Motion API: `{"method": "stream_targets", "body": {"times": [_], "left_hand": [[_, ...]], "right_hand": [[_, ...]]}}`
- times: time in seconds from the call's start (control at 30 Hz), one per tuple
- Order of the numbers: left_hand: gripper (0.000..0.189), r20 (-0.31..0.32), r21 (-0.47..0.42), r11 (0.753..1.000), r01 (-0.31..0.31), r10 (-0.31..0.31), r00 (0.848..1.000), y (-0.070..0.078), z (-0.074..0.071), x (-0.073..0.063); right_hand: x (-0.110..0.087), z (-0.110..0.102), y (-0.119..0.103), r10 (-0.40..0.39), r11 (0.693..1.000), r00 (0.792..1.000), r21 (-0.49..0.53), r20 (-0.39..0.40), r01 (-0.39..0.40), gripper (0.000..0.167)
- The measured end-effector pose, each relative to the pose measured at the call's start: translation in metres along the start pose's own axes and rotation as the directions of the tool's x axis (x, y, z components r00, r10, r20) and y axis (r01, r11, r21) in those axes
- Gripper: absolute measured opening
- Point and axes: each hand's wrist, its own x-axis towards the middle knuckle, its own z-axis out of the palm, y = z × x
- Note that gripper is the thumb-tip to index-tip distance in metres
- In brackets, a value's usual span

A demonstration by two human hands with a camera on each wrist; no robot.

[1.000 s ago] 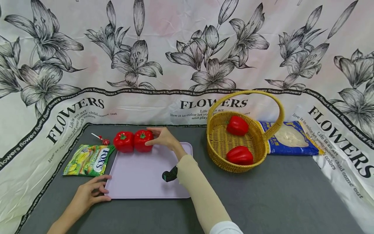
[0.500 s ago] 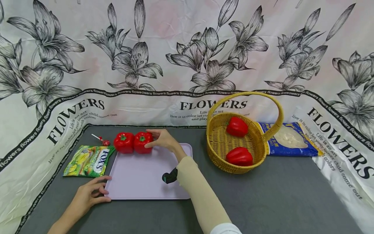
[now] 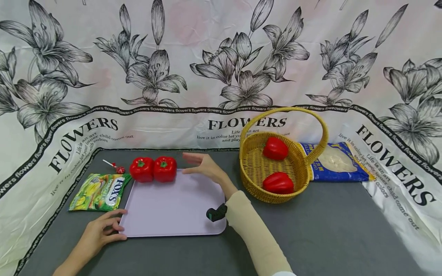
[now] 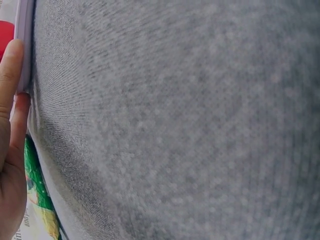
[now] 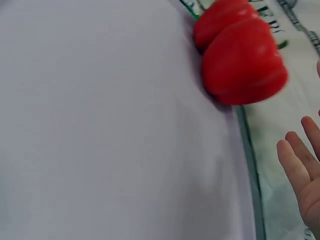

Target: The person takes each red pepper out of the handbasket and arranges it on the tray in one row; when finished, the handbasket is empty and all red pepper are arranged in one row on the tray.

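Two red bell peppers, a left one [image 3: 142, 169] and a right one [image 3: 165, 169], stand side by side at the back left of the lilac tray [image 3: 172, 209]. My right hand [image 3: 203, 166] is over the tray's back edge, just right of them, with fingers spread and holding nothing. In the right wrist view, its fingers [image 5: 295, 165] are apart from the nearer pepper [image 5: 245, 65]. My left hand [image 3: 100, 232] touches the tray's left edge near the front corner with its fingertips. The left wrist view shows fingers [image 4: 10, 70] against the tray rim [image 4: 25, 50].
Left of the tray lie a green FOX'S candy bag [image 3: 100, 191] and a lollipop [image 3: 119, 169]. A yellow wicker basket [image 3: 246, 180] holds two more red peppers [image 3: 277, 183]. Behind it on the right lies a blue food packet [image 3: 340, 163]. Patterned cloth [image 3: 193, 130] hangs behind.
My right hand has let go of the right pepper and moved away to the right. Both peppers stay put on the tray. The left hand keeps its place, while the head view shifts slightly.
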Motion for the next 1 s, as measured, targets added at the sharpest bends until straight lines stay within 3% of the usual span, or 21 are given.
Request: {"method": "stream_targets", "body": {"times": [0.27,0.53,0.8,1.0], "left_hand": [[0.037,-0.019,-0.004,1.0,-0.024,0.024,1.0,0.0,-0.001,-0.001],[0.035,-0.014,-0.004,1.0,-0.02,0.02,1.0,0.001,0.001,0.0],[0.036,-0.027,-0.013,1.0,-0.02,0.02,0.999,-0.001,0.002,0.0],[0.038,-0.037,-0.023,0.999,-0.034,0.034,0.999,0.0,0.005,0.0]], "right_hand": [[-0.057,-0.042,-0.009,-0.114,0.993,0.993,0.025,-0.021,0.114,0.058],[-0.129,-0.107,-0.021,-0.204,0.979,0.976,0.001,-0.072,0.205,0.059],[-0.198,-0.185,-0.013,-0.112,0.992,0.992,-0.07,-0.058,0.108,0.06],[-0.228,-0.217,-0.006,-0.03,0.99,0.997,-0.136,-0.069,0.02,0.063]]}}
